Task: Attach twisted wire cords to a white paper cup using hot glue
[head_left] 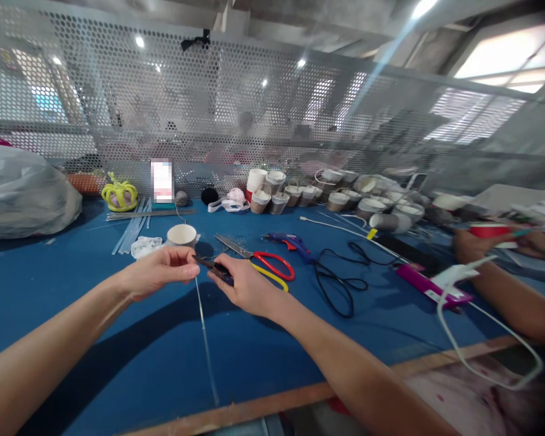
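Fingertips pressed together, my left hand [166, 270] pinches the upper end of a thin pale wire [203, 324]. The wire runs down from there toward the table's front edge. My right hand [247, 284] is wrapped round dark pliers [218, 270], whose jaw tips point left and come close to my left fingertips. Whether the jaws touch the wire I cannot tell. A paper cup [181, 235] stands just behind my left hand. Scissors [272, 266] with red and yellow handles lie beyond my right hand, partly hidden by it.
A blue glue gun [290, 243] lies behind the scissors, its black cord [331, 284] looped rightward. Glue sticks [134, 227] lie back left. Several small cup baskets [309, 194] line the mesh panel. At right are a purple power strip [431, 284] and a co-worker's hands [472, 245] with a red cup.
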Available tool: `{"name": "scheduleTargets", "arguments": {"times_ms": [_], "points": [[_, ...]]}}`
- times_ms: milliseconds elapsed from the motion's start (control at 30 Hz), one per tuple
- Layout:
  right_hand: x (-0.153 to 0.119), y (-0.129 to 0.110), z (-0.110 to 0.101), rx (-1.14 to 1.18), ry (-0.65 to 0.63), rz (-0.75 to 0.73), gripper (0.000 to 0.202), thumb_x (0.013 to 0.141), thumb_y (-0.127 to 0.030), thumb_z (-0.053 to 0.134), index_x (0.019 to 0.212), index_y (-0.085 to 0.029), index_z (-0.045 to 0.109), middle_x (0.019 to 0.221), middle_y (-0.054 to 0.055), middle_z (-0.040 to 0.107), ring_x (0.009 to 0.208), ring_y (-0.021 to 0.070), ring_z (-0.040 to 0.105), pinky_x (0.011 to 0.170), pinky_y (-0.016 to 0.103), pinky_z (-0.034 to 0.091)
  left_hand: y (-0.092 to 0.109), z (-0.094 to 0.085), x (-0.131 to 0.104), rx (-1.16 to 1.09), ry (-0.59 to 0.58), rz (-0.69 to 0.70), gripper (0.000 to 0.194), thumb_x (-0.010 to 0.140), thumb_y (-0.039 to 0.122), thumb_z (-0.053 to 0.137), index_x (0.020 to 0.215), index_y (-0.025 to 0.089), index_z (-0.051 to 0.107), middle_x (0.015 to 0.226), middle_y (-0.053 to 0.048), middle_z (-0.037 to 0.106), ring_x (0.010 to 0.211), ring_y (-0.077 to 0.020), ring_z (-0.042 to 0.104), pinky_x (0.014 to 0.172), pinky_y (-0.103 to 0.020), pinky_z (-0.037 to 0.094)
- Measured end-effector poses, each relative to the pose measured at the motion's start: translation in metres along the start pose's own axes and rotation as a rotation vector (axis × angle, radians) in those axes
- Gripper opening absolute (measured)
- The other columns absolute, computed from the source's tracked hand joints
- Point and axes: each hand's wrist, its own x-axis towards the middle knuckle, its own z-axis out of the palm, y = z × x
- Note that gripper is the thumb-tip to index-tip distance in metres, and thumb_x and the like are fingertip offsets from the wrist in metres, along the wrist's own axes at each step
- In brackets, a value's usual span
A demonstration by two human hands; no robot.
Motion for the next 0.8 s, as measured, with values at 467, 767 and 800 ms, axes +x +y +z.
{"name": "scheduleTargets", "arguments": {"times_ms": [467,767,800], "points": [[0.001,-0.002,0.0,0.029,0.043,-0.046,0.013,0.081,-0.026,0.042,0.081,-0.015,0.047,0.07,0.005,0.056,0.06,0.0121,0.049,0.055,0.023,0.036,0.005,-0.014,-0.004,-0.292,-0.176,-0.131,0.028,0.072,0.04,0.057,0.079,0.013,0.058,0.081,-0.008,0.061,0.062,-0.0104,0.047,0.058,-0.023,0.035],[0.001,-0.001,0.0,-0.098,-0.042,0.153,0.025,0.083,-0.038,0.04,0.079,-0.015,0.049,0.073,0.008,0.06,0.062,0.0158,0.054,0.053,0.025,0.034,0.022,0.003,-0.007,0.746,0.273,0.038,0.021,0.07,0.03,0.055,0.056,0.016,0.049,0.054,0.002,0.045,0.055,-0.0113,0.038,0.053,-0.023,0.027],[0.001,-0.002,0.0,-0.114,-0.051,0.188,0.026,0.083,-0.038,0.04,0.078,-0.015,0.049,0.072,0.008,0.06,0.061,0.016,0.054,0.053,0.025,0.034,0.026,0.004,-0.008,0.882,0.361,0.064,0.019,0.07,0.027,0.054,0.056,0.016,0.05,0.057,0.0,0.047,0.058,-0.0128,0.04,0.055,-0.024,0.028]]}}
